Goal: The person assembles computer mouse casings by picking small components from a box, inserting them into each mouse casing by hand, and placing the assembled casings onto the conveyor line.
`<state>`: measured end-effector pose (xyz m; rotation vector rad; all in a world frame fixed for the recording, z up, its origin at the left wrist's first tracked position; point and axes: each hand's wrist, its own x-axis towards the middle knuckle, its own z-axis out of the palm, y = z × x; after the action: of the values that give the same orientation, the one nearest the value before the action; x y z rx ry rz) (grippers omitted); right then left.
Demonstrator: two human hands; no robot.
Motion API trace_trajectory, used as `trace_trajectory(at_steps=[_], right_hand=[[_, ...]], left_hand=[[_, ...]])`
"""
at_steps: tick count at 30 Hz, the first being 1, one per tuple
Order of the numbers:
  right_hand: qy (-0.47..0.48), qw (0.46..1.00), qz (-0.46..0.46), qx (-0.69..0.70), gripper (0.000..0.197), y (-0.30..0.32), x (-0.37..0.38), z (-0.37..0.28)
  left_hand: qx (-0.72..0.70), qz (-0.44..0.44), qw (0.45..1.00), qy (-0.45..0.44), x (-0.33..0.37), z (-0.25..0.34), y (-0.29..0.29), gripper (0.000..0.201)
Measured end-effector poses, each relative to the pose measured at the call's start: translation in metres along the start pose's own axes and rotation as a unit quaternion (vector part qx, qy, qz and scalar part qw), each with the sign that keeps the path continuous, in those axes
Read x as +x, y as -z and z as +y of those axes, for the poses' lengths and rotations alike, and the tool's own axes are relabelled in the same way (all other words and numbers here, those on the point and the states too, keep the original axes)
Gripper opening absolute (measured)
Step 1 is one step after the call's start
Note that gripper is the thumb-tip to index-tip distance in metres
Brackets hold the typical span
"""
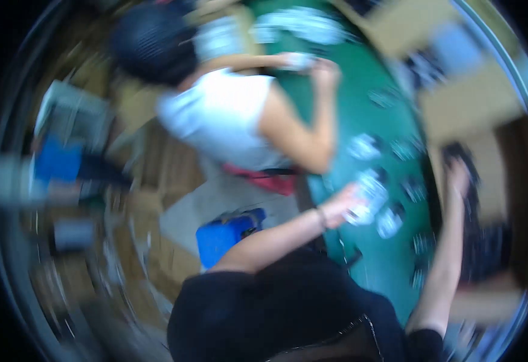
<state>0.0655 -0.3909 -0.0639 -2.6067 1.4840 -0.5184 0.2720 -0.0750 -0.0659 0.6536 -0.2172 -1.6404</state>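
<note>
Blur softens the whole view. My left hand (340,207) is closed around a clear plastic-wrapped item (369,194) over the green table (372,265); what the plastic contains is too smeared to name. Close by lie two more clear-wrapped items, one nearer me (390,221) and one farther off (363,146). My right arm reaches past the table's right edge. There my right hand (456,175) touches a dark object (460,155) by an open cardboard box (486,181). Motion hides its fingers, so I cannot tell whether it grips.
A co-worker in a white top (215,114) sits at the table's left, both hands around a small white item (299,61). Cardboard boxes (466,99) line the right side. A blue container (221,238) stands on the floor to my left. Dark crates (486,250) stand at right.
</note>
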Motion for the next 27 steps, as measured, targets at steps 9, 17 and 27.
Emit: trace_trajectory(at_steps=[9,17,27], right_hand=[[0.019,0.983,0.061,0.174,0.023,-0.064,0.041,0.141],[-0.234,0.864,0.019,0.445,0.023,-0.064,0.093,0.205],[-0.269,0.728,0.121,0.619,0.032,-0.006,0.057,0.162]], left_hand=[[0.008,0.074,0.997,-0.011,-0.017,-0.018,-0.003,0.055],[0.011,0.105,0.994,-0.031,-0.041,-0.013,0.010,0.050],[0.002,0.126,0.991,-0.047,-0.099,-0.039,0.004,0.051]])
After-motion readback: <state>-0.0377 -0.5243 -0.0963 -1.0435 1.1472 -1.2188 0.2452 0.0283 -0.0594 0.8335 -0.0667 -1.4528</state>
